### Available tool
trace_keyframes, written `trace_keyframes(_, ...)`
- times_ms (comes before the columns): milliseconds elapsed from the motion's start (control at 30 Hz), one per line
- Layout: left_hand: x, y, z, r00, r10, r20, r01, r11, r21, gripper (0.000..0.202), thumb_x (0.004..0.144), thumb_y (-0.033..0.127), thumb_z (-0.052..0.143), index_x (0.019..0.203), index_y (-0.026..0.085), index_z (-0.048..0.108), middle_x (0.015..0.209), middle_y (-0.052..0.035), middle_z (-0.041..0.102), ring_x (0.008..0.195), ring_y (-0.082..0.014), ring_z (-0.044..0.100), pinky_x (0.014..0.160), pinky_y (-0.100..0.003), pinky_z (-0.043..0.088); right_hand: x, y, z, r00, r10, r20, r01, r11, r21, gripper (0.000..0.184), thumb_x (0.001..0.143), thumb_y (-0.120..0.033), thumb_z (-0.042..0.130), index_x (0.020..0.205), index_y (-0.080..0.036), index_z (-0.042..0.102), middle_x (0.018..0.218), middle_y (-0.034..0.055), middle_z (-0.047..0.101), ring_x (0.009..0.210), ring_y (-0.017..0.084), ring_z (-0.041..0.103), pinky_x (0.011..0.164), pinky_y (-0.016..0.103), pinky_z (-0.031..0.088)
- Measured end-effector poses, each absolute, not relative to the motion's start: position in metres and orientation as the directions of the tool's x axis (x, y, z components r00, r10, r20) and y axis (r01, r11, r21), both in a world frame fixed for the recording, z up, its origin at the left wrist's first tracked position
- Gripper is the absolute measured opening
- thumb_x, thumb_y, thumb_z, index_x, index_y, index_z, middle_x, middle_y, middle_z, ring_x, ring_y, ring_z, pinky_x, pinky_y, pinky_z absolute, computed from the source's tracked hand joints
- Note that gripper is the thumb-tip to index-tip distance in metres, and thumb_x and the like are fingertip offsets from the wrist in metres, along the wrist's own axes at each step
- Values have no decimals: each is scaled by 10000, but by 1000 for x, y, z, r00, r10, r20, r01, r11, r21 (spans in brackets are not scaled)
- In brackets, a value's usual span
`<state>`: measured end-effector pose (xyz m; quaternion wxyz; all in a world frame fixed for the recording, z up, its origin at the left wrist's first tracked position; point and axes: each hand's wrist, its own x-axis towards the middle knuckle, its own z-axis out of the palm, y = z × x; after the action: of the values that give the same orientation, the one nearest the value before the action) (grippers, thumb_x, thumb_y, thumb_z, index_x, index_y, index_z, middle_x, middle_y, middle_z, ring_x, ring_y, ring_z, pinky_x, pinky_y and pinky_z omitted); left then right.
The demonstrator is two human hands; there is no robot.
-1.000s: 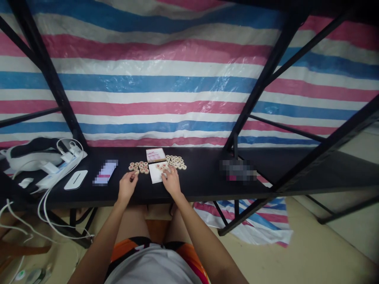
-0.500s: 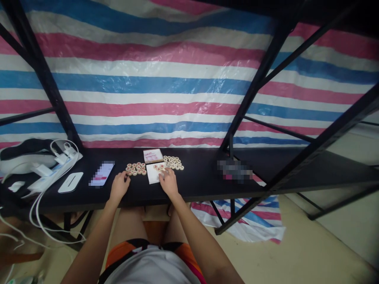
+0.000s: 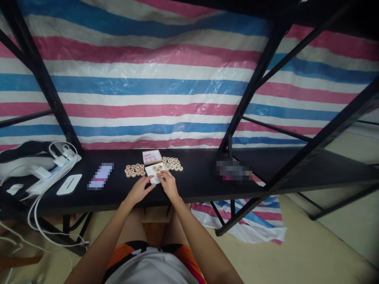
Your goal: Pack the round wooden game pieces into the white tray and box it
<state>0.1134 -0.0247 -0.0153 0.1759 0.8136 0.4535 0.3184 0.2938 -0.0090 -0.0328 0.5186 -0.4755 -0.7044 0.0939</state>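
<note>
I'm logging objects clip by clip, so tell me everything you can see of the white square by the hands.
The white square looks plain and smooth, perhaps card or plastic; raised edges can't be made out. It lies slightly turned on the black table, in front of the printed box. Round pieces with red marks rest on it. The left hand and right hand overlap its near part; exact contact is unclear.

1. The left hand [image 3: 140, 190] reaches the near-left edge of a white tray [image 3: 149, 171].
2. The right hand [image 3: 168, 184] curls over the tray's right side, beside round pieces [image 3: 154, 168] in it; any grip is unclear.
3. Red-marked discs [image 3: 137, 169] sit left, more discs [image 3: 172, 161] right, on a black table [image 3: 197, 173].
4. A striped sheet [image 3: 148, 86] hangs behind.
</note>
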Motion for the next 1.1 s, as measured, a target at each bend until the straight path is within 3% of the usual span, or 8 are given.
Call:
trace_keyframes(133,110,-20,-22,368,857,361,659,-514,549,241,834,291,521,1025,191,627,912,-62,580,899,-209,553,846,-343,447,294,-11,-31,-2,785,619,525,528,-668,108,842,-278,547,855,-196,616,901,59,643,794,159,618,750,272,515)
trace_keyframes(267,110,-19,-22,323,866,381,650,-496,575,264,818,182,463,1043,173,601,849,-39,552,780,-169,548,757,-301,460,293,-16,-30,-35,803,595,507,527,-682,157,849,-321,545,917,-188,595,892,52,629,714,137,612,720,256,512)
trace_keyframes(367,111,-24,-17,322,865,386,618,-500,607,301,818,220,480,1104,176,564,814,-16,536,692,-143,520,683,-270,458,291,-21,-28,-141,779,612,510,587,-629,178,868,-327,522,955,-189,594,889,47,623,727,135,616,741,253,506)
trace_keyframes(500,111,-29,-13,382,837,392,550,-547,631,339,793,238,536,1129,192,548,929,-36,563,761,-145,534,718,-268,464,289,-29,-25,-311,717,624,527,676,-515,194,886,-324,498,972,-189,607,901,53,626,801,148,613,787,255,491)
trace_keyframes(733,106,-21,-23,357,833,422,522,-553,650,293,802,301,557,1067,183,600,986,-54,574,772,-152,557,692,-273,481,288,-30,-22,-334,752,569,559,643,-523,222,886,-339,509,994,-183,624,861,44,647,771,140,611,781,239,470)
trace_keyframes(967,108,-24,-21,325,851,414,536,-526,660,233,824,293,521,1004,186,623,854,-20,598,621,-115,536,625,-249,467,288,-35,-15,-337,806,488,632,577,-517,267,896,-372,477,1031,-192,620,890,49,655,731,137,600,771,244,454)
trace_keyframes(1100,106,-25,-18,239,845,479,569,-522,636,184,821,289,529,945,192,624,874,-19,610,646,-113,530,653,-240,460,288,-35,-12,-271,817,509,687,535,-492,269,911,-322,429,1048,-182,613,904,61,639,766,146,597,782,250,451)
